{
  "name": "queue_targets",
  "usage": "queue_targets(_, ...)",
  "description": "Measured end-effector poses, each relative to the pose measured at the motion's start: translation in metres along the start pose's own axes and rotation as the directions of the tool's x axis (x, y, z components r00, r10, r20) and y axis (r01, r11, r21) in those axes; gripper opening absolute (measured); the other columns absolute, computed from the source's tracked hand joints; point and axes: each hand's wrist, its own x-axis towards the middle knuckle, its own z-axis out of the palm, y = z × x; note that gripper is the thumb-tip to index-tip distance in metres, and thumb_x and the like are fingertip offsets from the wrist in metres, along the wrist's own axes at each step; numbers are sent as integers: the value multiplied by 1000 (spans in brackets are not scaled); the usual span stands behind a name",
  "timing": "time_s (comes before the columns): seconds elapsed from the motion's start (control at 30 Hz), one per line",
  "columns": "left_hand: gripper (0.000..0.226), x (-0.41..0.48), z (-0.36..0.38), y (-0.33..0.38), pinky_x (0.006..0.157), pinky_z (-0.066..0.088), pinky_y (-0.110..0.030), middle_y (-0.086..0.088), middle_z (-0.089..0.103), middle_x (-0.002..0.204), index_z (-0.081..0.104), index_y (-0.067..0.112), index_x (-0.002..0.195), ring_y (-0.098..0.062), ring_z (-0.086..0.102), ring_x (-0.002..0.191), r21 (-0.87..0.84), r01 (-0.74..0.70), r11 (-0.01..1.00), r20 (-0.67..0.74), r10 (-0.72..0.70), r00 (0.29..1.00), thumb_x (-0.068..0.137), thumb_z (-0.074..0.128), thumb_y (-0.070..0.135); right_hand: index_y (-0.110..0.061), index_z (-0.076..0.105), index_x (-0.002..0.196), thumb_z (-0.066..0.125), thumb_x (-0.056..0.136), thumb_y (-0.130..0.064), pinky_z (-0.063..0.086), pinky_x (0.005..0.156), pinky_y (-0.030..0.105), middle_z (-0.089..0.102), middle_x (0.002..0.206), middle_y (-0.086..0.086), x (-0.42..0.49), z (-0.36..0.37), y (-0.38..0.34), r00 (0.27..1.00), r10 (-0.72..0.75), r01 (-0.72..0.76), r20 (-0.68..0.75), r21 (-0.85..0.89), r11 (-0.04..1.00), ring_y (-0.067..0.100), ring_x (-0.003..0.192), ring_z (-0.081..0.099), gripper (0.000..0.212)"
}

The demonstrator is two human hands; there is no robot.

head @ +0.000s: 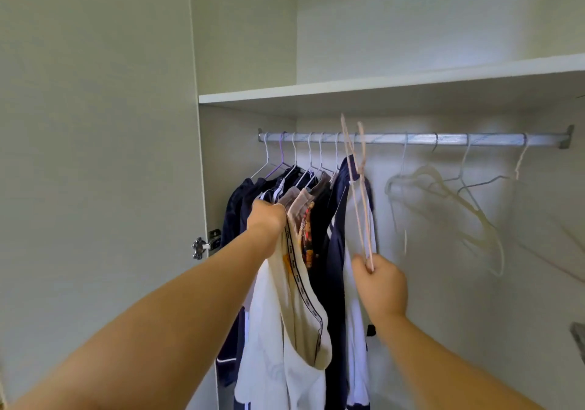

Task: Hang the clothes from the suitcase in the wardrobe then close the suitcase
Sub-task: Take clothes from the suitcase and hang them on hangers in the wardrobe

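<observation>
I face an open wardrobe with a metal rail (418, 139) under a shelf. My left hand (267, 216) grips the top of a cream garment (305, 308) with a dark printed stripe, which hangs down in front of the clothes on the rail. My right hand (380, 283) pinches the bottom of a thin beige hanger (359, 188), held upright with its hook just in front of the rail. Several dark blue and white clothes (335, 219) hang on hangers at the rail's left end. The suitcase is out of view.
Several bare hangers (449, 188), white and wire, hang on the right half of the rail. A white shelf (380, 88) runs above it. The open wardrobe door (95, 156) stands at the left, with a metal hinge (205, 245) on its edge.
</observation>
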Motion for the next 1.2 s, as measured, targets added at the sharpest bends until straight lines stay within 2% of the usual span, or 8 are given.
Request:
queue_targets(0.37,38,4,-100,3,79,38,-33,-19,48,114,38,0,131,-30,45,94,20,-8,1000,-66,9,998,94,36,7,-13,23,47,53,90,-11,18,48,29,24,47,3,-23,19,-73,997,70,-59,-44,208,976,17,47,21,53)
queue_targets(0.57,35,8,-124,-6,71,40,-31,-15,49,104,38,4,130,-24,45,80,73,-41,997,-119,49,992,95,34,4,-15,31,49,50,93,-20,25,47,28,34,48,1,-39,48,-70,984,-145,164,105,-206,965,19,49,35,48)
queue_targets(0.67,50,11,-130,-11,57,44,-31,-7,54,88,35,22,136,-19,45,59,17,-141,990,-169,142,975,92,29,0,-16,29,48,51,92,-21,22,44,25,32,46,-2,-40,53,-76,966,-219,248,136,-265,932,15,45,31,49)
queue_targets(0.77,70,14,-139,-11,60,46,-33,6,42,72,21,43,144,-20,40,55,12,-254,967,-151,253,956,91,26,-2,-18,24,45,55,89,-18,18,43,24,25,43,-2,-44,57,-82,951,-277,303,137,-242,922,12,41,24,53)
queue_targets(0.87,70,15,-150,-4,59,45,-33,-1,49,91,21,49,143,-18,40,53,52,-364,930,-93,368,925,93,28,1,-17,22,47,53,88,-21,18,44,25,25,45,-1,-46,62,-81,925,-308,363,221,-284,887,13,43,24,51)
queue_targets(0.97,55,15,-158,-4,52,43,-21,-3,50,108,37,35,141,-16,45,56,145,-377,915,-25,384,923,95,31,4,-23,16,45,49,81,-26,16,41,20,20,41,-3,-50,67,-80,877,-408,468,254,-265,843,10,39,20,49)
queue_targets(1.07,33,13,-158,-6,66,43,-23,-15,61,110,61,11,113,-28,56,86,288,-343,894,-12,361,932,96,33,6,-20,25,51,56,85,-20,26,46,25,30,47,-2,-50,74,-89,890,-337,407,309,-199,892,15,46,31,46)
queue_targets(1.2,31,0,-141,-14,77,39,-24,-16,63,110,62,8,107,-31,57,98,473,-391,789,181,347,920,89,38,-1,-21,52,84,59,87,-24,44,62,31,53,69,-4,-56,94,-138,856,-179,69,485,237,969,18,66,55,8)
